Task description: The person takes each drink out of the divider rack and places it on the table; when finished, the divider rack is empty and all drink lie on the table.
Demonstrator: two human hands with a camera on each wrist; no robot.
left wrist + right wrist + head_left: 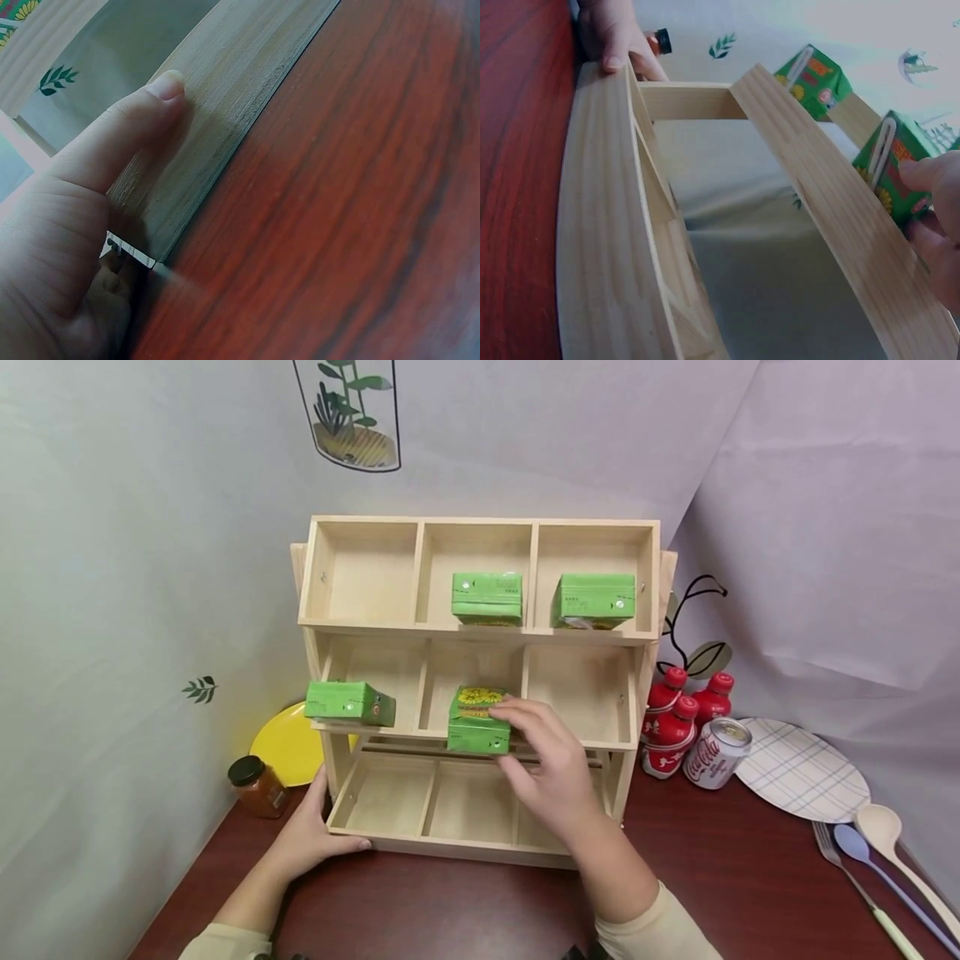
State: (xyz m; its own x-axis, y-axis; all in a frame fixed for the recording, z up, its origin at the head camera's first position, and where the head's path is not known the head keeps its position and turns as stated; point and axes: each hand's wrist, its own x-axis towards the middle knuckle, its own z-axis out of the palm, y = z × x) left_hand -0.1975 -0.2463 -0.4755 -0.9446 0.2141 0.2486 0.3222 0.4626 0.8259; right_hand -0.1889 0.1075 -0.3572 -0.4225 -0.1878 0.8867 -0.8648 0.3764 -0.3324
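green carton [477, 735] in right hand [553, 768]

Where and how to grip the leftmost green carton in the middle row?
Probably pinch the opposite flat side faces of the leftmost green carton near its exposed end, coming from the front: it's box-shaped, and that end juts past the middle row's front board, leaving finger room.
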